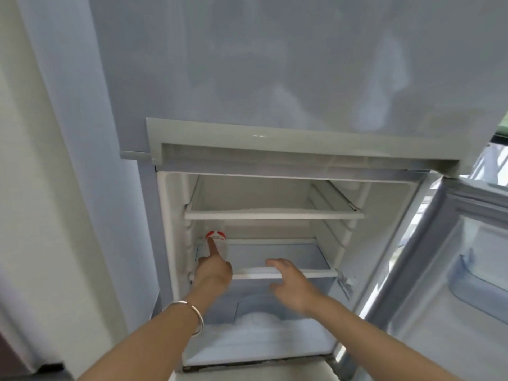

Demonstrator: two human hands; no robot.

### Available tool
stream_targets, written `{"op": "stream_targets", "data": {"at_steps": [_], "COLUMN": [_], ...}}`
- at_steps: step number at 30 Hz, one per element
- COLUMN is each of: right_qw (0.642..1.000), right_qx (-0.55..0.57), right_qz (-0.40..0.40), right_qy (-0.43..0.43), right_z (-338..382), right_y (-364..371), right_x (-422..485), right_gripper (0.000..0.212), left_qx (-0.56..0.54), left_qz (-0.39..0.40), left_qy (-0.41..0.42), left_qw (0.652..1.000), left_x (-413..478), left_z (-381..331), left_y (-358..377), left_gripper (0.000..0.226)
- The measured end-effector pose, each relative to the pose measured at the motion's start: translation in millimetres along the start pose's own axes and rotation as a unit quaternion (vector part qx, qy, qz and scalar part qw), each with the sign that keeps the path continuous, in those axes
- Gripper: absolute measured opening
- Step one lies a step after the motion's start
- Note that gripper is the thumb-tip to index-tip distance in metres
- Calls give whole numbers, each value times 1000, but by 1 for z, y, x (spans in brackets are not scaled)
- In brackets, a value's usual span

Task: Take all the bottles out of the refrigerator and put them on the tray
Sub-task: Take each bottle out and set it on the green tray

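Left hand [214, 268] on shelved bottle [217, 242]

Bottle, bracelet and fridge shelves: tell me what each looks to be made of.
The bottle looks like clear plastic with a red and white label; the shelf shows through its body. The bracelet on the left wrist looks like polished silver-coloured metal, with bright highlights along its open band. The fridge shelves have matte white plastic front edges; whether their panels are glass or plastic is unclear.

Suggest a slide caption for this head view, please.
Left hand reaching a bottle on the open fridge's middle shelf; right hand open nearby.
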State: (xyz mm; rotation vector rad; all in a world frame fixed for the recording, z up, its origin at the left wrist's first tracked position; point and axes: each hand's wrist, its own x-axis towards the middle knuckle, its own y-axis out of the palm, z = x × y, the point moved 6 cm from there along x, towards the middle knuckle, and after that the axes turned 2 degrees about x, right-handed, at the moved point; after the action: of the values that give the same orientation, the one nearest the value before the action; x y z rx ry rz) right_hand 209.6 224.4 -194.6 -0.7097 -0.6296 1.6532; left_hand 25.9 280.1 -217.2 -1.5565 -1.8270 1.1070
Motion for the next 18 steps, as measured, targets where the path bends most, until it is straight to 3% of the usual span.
{"op": "stream_targets", "data": {"at_steps": [10, 14, 18], "right_qw": [998, 996, 990], "right_qx": [52, 58, 91], "right_qz": [27, 23, 50], "right_qy": [-8, -58, -90], "right_z": [27, 45, 48], "right_y": [-19, -39, -77], "right_x": [-34, -59, -95], "right_gripper": [84, 72, 42], "left_qx": [106, 140, 165], "left_qz": [-125, -165, -184], "left_qy": [188, 298, 360], "left_qw": [968, 930, 900], "left_x": [-79, -136, -193], "left_z": [-88, -146, -211], "left_y": [-83, -106, -119], "left_gripper": [35, 24, 22]}}
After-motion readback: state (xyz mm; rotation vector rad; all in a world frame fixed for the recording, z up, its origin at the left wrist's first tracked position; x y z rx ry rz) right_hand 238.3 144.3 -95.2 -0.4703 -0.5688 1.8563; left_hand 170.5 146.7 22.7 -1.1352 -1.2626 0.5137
